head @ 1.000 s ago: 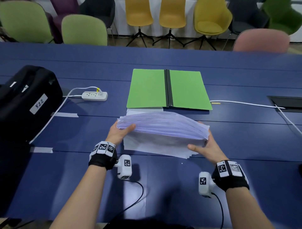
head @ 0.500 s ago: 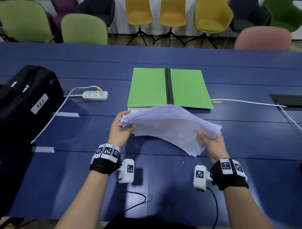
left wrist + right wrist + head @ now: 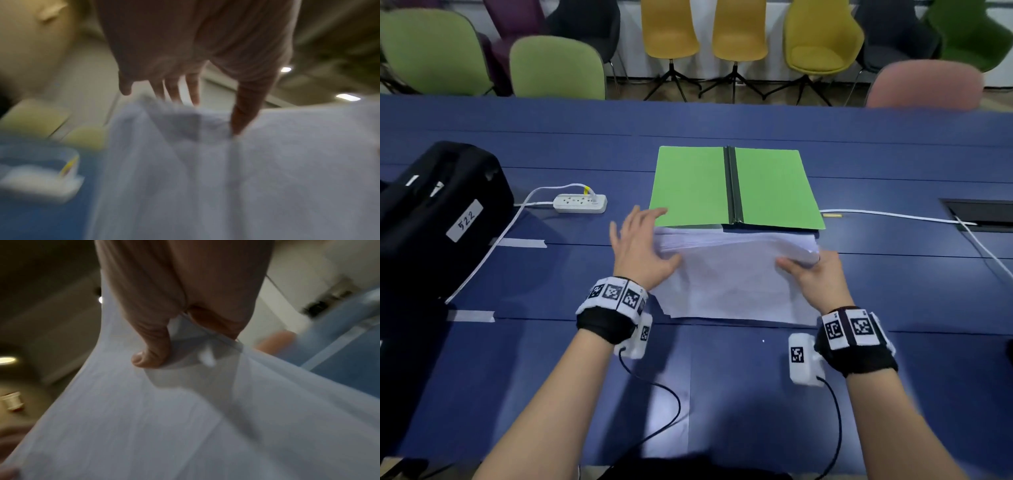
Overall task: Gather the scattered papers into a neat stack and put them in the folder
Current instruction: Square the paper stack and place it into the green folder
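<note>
The papers (image 3: 736, 274) lie on the table (image 3: 517, 359) just in front of the open green folder (image 3: 732, 186), their far edge touching its near edge. The right hand (image 3: 815, 277) pinches the stack's right edge, thumb (image 3: 152, 352) on top. The left hand (image 3: 640, 246) rests at the stack's left edge, fingers (image 3: 176, 91) straight and spread, thumb on the top sheet.

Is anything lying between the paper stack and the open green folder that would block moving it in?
Nothing visible does. The paper stack lies right at the near edge of the open green folder, whose faces are bare. The right hand grips the stack; the left hand is open beside it.
</note>
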{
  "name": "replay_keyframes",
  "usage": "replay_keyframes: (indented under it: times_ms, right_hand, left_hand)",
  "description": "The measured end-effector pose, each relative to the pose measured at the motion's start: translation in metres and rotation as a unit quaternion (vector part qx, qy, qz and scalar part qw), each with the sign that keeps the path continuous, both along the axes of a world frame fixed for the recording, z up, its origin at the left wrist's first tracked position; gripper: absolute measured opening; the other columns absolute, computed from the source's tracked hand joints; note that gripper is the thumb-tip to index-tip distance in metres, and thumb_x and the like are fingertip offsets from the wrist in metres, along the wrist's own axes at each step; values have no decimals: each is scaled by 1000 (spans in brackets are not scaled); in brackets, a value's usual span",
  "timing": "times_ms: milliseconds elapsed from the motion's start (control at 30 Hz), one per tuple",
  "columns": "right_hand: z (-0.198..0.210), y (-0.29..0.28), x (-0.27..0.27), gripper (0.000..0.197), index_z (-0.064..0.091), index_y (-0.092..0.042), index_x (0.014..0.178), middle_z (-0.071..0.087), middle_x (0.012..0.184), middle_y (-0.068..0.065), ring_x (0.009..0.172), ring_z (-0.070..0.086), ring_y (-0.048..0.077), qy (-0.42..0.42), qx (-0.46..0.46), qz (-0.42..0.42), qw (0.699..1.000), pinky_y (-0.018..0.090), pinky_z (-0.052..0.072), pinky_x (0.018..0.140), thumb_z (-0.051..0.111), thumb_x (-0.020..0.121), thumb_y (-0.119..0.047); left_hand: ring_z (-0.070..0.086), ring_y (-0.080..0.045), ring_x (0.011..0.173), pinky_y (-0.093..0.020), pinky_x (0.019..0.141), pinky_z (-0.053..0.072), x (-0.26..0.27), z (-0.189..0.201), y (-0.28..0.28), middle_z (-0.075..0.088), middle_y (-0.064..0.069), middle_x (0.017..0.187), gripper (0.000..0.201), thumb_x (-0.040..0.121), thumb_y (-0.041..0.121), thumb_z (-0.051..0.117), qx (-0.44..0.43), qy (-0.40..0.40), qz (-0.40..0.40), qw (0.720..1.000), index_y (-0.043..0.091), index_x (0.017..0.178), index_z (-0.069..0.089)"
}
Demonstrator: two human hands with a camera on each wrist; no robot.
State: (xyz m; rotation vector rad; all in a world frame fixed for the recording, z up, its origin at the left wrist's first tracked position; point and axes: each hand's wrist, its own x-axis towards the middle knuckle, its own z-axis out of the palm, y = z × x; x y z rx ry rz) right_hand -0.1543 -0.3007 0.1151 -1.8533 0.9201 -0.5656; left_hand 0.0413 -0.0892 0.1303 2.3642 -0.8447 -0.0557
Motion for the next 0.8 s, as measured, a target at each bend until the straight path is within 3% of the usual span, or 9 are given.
replay_keyframes:
  times_ms: [67,100,167,267,333,433,567,700,800]
  right_hand:
    - [29,4,8,7,73,-22,77,73,76,4,73,64,19,29,-65,36,997,37,53,74,78,73,-23]
    - [43,8,12,7,71,-24,76,71,72,3,71,63,22,42,-101,58,992,39,53,71,77,72,-25]
    - [71,21,18,11,68,-28,80,62,62,-1,66,55,25,59,-165,94,980,38,50,67,76,72,-30]
    - [93,31,20,16,69,-26,77,58,56,-3,62,50,22,60,-203,97,972,35,46,62,78,70,-38]
    - [93,23,15,24,68,-25,71,56,53,-7,57,49,18,56,-194,86,976,33,43,58,77,67,-47]
    - [84,1,-3,31,68,-20,82,66,68,0,71,60,22,92,-164,82,979,36,49,68,68,73,-50]
    - [69,-15,-15,16,69,-8,87,65,78,21,66,51,18,46,-106,108,987,28,38,59,67,83,-24]
    - [61,-5,-14,22,68,-14,99,74,76,-10,67,63,4,-119,84,69,987,16,50,63,73,78,-19]
    - [48,10,-8,29,64,-21,102,75,91,-9,79,68,9,-134,175,116,969,21,55,71,70,73,-20]
  left_hand:
    - [31,-13,139,-50,117,1,-13,23,-11,51,16,130,66,60,52,73,35,-42,-89,995,35,121,54]
    - [43,-13,130,-46,116,11,-20,34,-17,58,15,122,55,62,52,75,23,-12,-128,991,33,112,60]
    - [61,-18,89,-34,91,42,-33,50,-27,69,7,87,28,70,44,78,-12,81,-170,982,23,85,66]
    - [52,-24,64,-31,63,44,-43,61,-33,56,4,57,28,76,35,76,-4,103,-154,983,23,59,57]
    - [59,-28,68,-36,68,51,-40,57,-30,66,-4,64,17,74,35,76,-37,125,-129,983,22,68,68]
    - [66,-32,71,-47,74,55,-28,47,-20,72,-17,79,41,62,49,72,-115,194,-74,971,11,79,72]
    - [60,-17,68,-34,72,52,-20,45,-10,70,-10,77,38,63,39,75,-168,268,-40,948,4,78,71]
    - [64,-11,67,-24,68,53,-22,46,-3,69,-12,86,6,83,6,69,-248,325,-4,913,3,88,70]
    - [70,-14,73,-29,70,58,-21,44,-2,74,-3,85,5,87,9,65,-335,399,33,853,11,89,69]
